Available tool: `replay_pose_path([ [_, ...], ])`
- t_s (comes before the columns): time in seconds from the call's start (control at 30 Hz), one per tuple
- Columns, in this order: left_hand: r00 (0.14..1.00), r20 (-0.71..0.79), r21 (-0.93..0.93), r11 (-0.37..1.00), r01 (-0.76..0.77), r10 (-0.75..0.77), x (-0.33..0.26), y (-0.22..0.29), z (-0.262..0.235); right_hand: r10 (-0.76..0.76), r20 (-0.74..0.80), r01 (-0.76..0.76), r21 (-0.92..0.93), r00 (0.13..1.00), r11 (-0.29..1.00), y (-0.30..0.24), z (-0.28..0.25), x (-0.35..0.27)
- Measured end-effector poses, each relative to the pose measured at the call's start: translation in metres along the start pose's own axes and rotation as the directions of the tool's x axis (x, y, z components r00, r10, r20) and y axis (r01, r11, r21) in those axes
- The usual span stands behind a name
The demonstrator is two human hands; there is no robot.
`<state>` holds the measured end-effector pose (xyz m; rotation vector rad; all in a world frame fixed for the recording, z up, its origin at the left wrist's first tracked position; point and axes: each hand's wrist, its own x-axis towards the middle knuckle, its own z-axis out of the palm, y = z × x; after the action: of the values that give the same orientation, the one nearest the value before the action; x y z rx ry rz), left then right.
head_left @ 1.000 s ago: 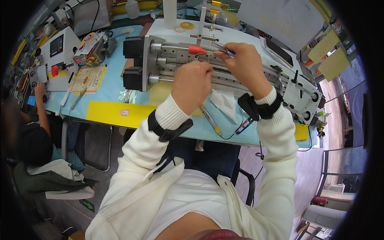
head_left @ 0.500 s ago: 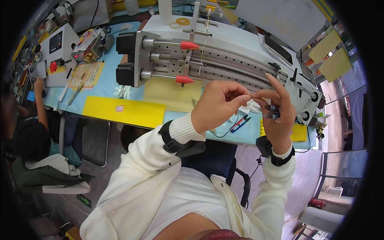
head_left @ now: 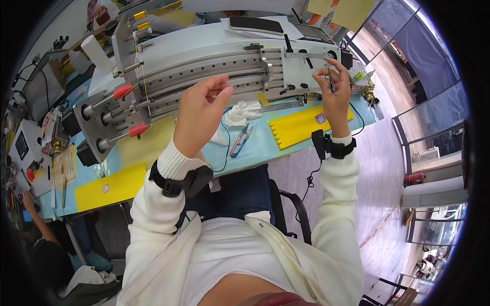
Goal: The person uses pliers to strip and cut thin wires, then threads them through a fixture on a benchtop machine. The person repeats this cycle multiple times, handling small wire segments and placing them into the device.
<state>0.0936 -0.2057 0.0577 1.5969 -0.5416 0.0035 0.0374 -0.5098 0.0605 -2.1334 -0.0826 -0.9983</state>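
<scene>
My left hand (head_left: 200,117) hovers over the near side of the long metal rail machine (head_left: 204,71). Its thumb and fingertips are drawn close together; whatever thin thing may lie between them is too small to see. My right hand (head_left: 336,104) is raised by the machine's right end plate (head_left: 301,74), fingers bent around a dark, slender tool (head_left: 332,81) whose kind I cannot make out. Below and between the hands lie thread snips (head_left: 241,141) with blue and red handles, a crumpled white tissue (head_left: 243,113) and a steel ruler (head_left: 282,106).
Two red cone-shaped tips (head_left: 123,92) sit on the machine's left rods. Yellow sheets (head_left: 109,187) and a notched yellow strip (head_left: 298,127) line the table's front edge. A phone (head_left: 256,24) lies behind the machine. Another person's hand (head_left: 28,200) works at the far left.
My hands, earlier together at the fingertips, are now far apart, the right one beside the machine's right end. The view has swung to the right.
</scene>
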Motion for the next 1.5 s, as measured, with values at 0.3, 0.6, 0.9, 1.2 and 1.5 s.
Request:
replay_pose_path([
  [0.3, 1.0, 0.014, 0.045, 0.999, -0.009, 0.008, 0.005, 0.002, -0.002, 0.055, -0.211, -0.093, -0.172, 0.976, 0.981, 0.007, 0.027, 0.012],
  [0.6, 0.76, -0.65, -0.041, 0.997, -0.064, 0.022, -0.053, 0.008, -0.107, 0.139, -0.155, -0.132, 0.054, 0.978, 0.99, -0.038, 0.015, -0.022],
  [0.9, 0.898, -0.357, -0.191, 0.961, 0.2, -0.258, -0.058, 0.0, -0.122, -0.123, 0.213, 0.061, 0.277, 0.969, 0.959, -0.131, 0.109, -0.015],
  [1.2, 0.996, -0.029, 0.365, 0.928, -0.072, 0.089, -0.099, -0.001, -0.098, 0.142, 0.674, -0.341, 0.172, 0.725, 0.924, -0.185, 0.22, -0.003],
  [1.5, 0.924, -0.308, 0.581, 0.814, -0.004, 0.224, -0.067, 0.019, -0.113, -0.041, 0.462, -0.068, 0.216, 0.886, 0.974, -0.178, 0.21, 0.022],
])
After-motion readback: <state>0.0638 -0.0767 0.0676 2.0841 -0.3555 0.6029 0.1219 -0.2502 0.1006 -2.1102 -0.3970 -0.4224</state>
